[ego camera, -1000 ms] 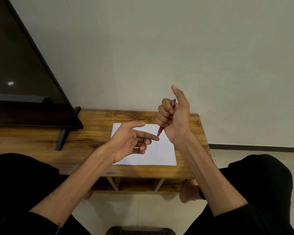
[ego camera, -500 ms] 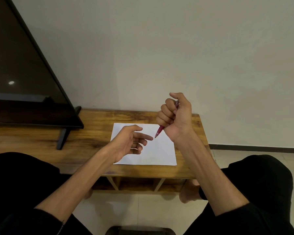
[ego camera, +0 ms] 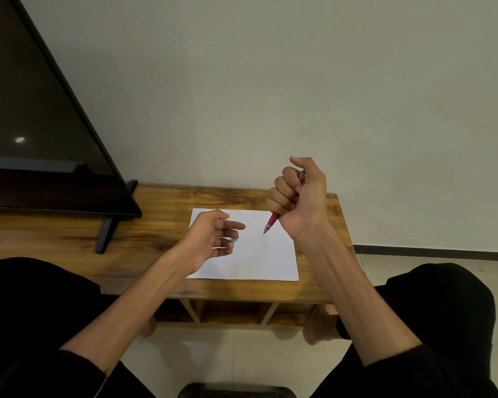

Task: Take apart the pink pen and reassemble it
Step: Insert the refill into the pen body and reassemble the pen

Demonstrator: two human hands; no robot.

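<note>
Pink plastic pen sits clenched in the right hand, tip angled down above the white paper sheet on the wooden tabletop. Left hand hovers nearby, fingers loosely relaxed.

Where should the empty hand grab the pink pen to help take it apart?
Probably the bare tip end of the pink pen, coming from the lower left. The right hand is wrapped around the barrel, so only that short end pokes out below the fist, slanting down toward the open left hand over the paper.
</note>
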